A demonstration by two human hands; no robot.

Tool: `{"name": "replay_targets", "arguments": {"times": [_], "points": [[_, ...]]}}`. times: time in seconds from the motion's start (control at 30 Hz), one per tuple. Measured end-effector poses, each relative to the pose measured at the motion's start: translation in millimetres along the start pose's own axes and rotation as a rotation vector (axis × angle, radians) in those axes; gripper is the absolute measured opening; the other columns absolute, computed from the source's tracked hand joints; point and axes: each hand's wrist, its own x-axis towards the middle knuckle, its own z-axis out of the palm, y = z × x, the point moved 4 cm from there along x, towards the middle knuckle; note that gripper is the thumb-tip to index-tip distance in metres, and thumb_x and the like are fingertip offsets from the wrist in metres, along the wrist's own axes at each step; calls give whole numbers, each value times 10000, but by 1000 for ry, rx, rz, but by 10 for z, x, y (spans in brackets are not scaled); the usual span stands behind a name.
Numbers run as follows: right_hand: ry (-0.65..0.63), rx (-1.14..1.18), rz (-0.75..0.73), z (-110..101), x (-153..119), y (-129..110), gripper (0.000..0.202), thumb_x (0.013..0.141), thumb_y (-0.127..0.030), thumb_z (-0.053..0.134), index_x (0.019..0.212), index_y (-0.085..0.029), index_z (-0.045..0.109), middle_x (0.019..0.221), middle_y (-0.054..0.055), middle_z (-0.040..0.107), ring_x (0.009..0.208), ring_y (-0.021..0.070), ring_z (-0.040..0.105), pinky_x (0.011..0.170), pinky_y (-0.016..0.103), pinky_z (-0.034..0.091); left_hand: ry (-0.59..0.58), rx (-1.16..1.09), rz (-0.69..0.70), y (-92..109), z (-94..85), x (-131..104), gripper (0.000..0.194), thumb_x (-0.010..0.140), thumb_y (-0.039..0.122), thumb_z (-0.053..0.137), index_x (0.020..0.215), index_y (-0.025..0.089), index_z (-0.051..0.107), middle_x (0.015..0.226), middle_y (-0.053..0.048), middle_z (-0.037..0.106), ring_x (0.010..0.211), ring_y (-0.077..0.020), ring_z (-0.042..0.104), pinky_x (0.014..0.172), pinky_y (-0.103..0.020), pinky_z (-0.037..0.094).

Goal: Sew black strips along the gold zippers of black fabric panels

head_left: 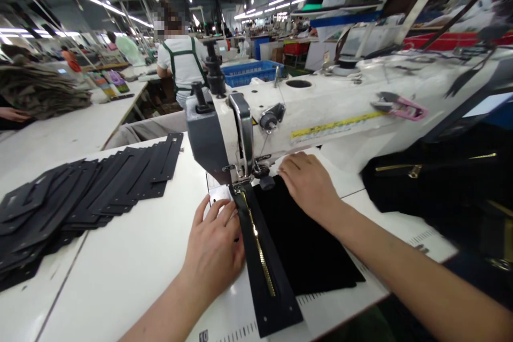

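Note:
A black panel strip (280, 288) with a gold zipper (259, 248) down its middle lies under the presser foot of a white sewing machine (332, 101). Beneath its right side spreads a black fabric piece (308, 246). My left hand (216, 246) rests at the strip's left edge, fingers spread on the machine bed, its thumb partly hidden. At the fabric's far right edge, beside the foot, my right hand (308, 184) has its fingers bent and closed on the fabric; their tips are partly hidden.
Overlapping black slotted panels (96, 192) lie on the table at left. Pink-handled thread snips (403, 107) rest on the machine arm. Black zippered fabric (425, 171) sits at right. Behind are a blue crate (252, 72) and a person in a white shirt (182, 61).

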Motion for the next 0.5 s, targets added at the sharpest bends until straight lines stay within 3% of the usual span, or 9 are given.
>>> {"name": "replay_targets", "arguments": {"times": [0.1, 0.17, 0.33, 0.5], "points": [[-6, 166, -267, 35, -150, -381, 229, 896, -175, 396, 911, -109, 615, 969, 116, 617, 939, 230, 525, 863, 367, 404, 8, -32, -10, -13, 9, -15, 303, 676, 152, 477, 946, 159, 615, 1054, -75, 619, 1070, -275, 491, 1025, -506, 246], [-19, 283, -355, 120, -233, -522, 265, 899, -156, 372, 1028, -82, 591, 1090, 124, 592, 1043, 208, 500, 948, 344, 378, 23, -49, -16, -21, 14, -22, 298, 689, 151, 475, 955, 164, 609, 1058, -71, 621, 1071, -268, 495, 1024, -503, 245], [-58, 453, -315, 216, -278, -506, 276, 859, -94, 388, 1043, -72, 593, 1142, 129, 560, 1108, 197, 455, 1000, 337, 337, 70, -105, 9, -28, 20, -37, 272, 735, 157, 454, 965, 174, 599, 1093, -58, 619, 1109, -253, 486, 1034, -493, 229], [-49, 565, -245, 99, -262, -451, 92, 768, -117, 504, 842, -138, 555, 970, 98, 570, 947, 210, 501, 874, 375, 416, 88, -135, 17, -51, 21, -42, 293, 723, 144, 459, 993, 165, 571, 1126, -60, 604, 1143, -247, 465, 1047, -489, 203]]}}
